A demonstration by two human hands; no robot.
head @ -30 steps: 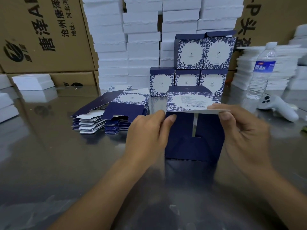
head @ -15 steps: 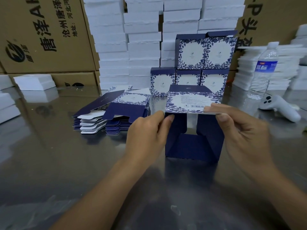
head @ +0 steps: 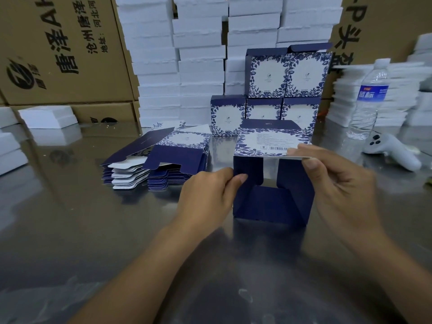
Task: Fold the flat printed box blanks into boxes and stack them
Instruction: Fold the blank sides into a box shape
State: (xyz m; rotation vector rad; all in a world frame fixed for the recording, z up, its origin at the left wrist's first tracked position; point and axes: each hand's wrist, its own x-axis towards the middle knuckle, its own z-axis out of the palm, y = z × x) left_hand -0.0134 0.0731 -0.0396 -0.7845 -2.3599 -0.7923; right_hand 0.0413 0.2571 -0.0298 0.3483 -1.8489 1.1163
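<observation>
the box in work (head: 271,197) stands near the middle of the worktop (head: 93,230), a little to the right, with its open end toward the person. the dark blue flaps on this near end are not closed yet: a gap shows between the two side flaps, and the lower flap seems only partly turned in. the left hand (head: 208,197) pinches the left side flap near its upper corner, thumb and fingers curled on the card. the right hand (head: 339,183) pinches the near right edge of the printed top panel, the one with the barcode. i judge this box about half formed: the body is squared, and the end is still to be tucked.

behind it, toward the far edge, five finished boxes (head: 287,90) stand in a stack, three below and two above. left of the box in work, flat blanks (head: 163,164) lie in two piles side by side, many sheets each, so most of the job seems left. a water bottle (head: 367,101) and a white controller (head: 392,153) sit near the right edge.
</observation>
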